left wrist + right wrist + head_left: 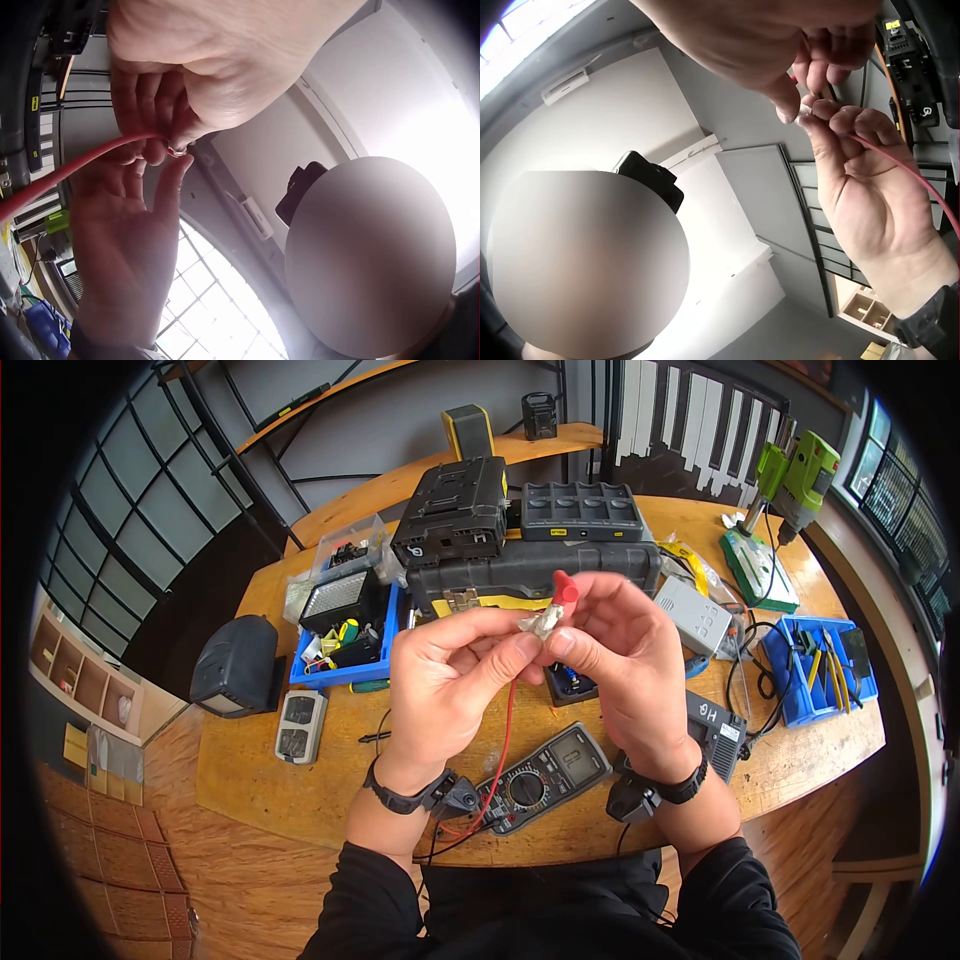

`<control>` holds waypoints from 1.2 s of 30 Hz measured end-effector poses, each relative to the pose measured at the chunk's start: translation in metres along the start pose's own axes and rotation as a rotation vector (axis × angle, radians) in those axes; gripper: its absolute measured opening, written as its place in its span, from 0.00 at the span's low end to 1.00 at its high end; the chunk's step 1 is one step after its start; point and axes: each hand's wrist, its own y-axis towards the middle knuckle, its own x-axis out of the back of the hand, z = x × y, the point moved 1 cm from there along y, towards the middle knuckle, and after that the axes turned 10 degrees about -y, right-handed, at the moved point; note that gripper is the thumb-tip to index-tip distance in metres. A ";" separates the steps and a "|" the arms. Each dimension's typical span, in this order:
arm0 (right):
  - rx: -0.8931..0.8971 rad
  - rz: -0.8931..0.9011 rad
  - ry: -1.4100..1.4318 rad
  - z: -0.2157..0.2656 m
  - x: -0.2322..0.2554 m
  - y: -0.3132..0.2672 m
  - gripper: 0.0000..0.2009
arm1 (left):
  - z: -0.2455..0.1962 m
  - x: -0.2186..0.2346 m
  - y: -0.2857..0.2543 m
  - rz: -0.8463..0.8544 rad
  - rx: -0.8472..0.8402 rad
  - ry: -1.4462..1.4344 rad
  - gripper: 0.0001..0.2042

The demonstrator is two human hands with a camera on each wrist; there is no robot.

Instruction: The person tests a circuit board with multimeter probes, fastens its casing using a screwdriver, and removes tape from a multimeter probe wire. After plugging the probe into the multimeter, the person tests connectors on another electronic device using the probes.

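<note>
In the head view, both hands meet above the bench. The left hand [440, 675] pinches a whitish crumpled piece [543, 622] between thumb and fingers. The right hand [635, 660] pinches the same piece from the other side, its curled fingers beside a red clip or sleeve [565, 588] that sticks up. A red cable [508, 730] hangs from the hands down to a multimeter [545, 778]. The left wrist view shows the red cable [82, 159] running into the grip, where the fingertips partly hide a small shiny part [176, 152].
Black cases [450, 510] and a battery charger [580, 510] stand behind the hands. Blue bins [360, 672] with tools lie left and right. A green drill [800, 475] stands at the back right, a grey device [692, 615] near the right hand.
</note>
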 end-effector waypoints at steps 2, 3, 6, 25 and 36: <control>0.190 -0.167 -0.174 -0.005 -0.002 0.003 0.22 | -0.001 0.000 0.001 0.014 -0.003 0.006 0.09; 0.193 -0.167 -0.175 -0.002 0.001 0.005 0.22 | -0.002 -0.001 0.000 0.003 0.014 -0.017 0.09; 0.566 -0.071 -0.788 0.008 0.013 0.010 0.21 | -0.002 0.001 0.001 0.015 0.060 -0.050 0.09; 0.243 -0.010 -0.423 0.006 0.007 0.001 0.13 | -0.008 0.010 0.001 0.092 0.120 -0.089 0.08; 0.309 0.009 -0.534 0.008 0.011 -0.001 0.11 | -0.009 0.006 0.000 0.077 0.130 -0.025 0.10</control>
